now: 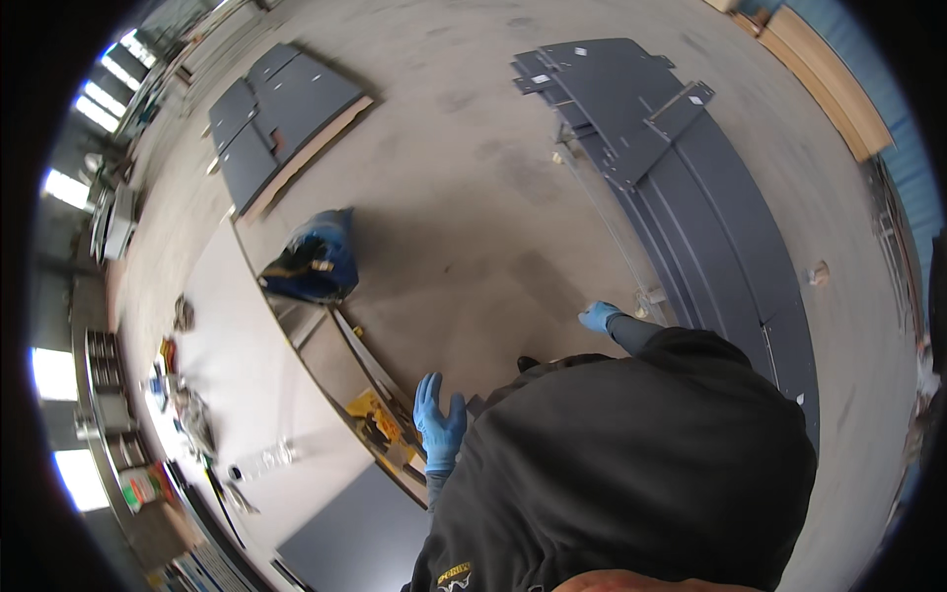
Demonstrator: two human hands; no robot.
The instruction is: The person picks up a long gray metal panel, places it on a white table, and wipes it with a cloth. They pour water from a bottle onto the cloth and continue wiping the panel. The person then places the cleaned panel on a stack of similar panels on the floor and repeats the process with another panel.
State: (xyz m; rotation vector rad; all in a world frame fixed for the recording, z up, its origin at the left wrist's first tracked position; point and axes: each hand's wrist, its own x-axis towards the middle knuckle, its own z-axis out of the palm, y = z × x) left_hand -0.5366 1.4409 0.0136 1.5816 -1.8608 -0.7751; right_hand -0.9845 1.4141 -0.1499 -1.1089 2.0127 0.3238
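Observation:
My left hand (440, 422), in a blue glove, is held beside the white-topped workbench with its fingers spread and nothing in them. Nearest to it are a yellow case (367, 403) and an orange-yellow tool (383, 426) on the shelf under the bench top. On the other side, my right hand (598, 317), also gloved in blue, is over the floor with its fingers curled in. Nothing shows in it. It is close to the long stack of dark grey panels (681, 207) on my right, apart from them.
The workbench (237, 375) runs along my left, with a clear plastic bottle (261, 462) and a dark grey panel (355, 528) on it. A blue bag (330, 259) stands at its far end. More grey panels (306, 104) are stacked farther off. A cord (602, 207) hangs beside the right-hand stack.

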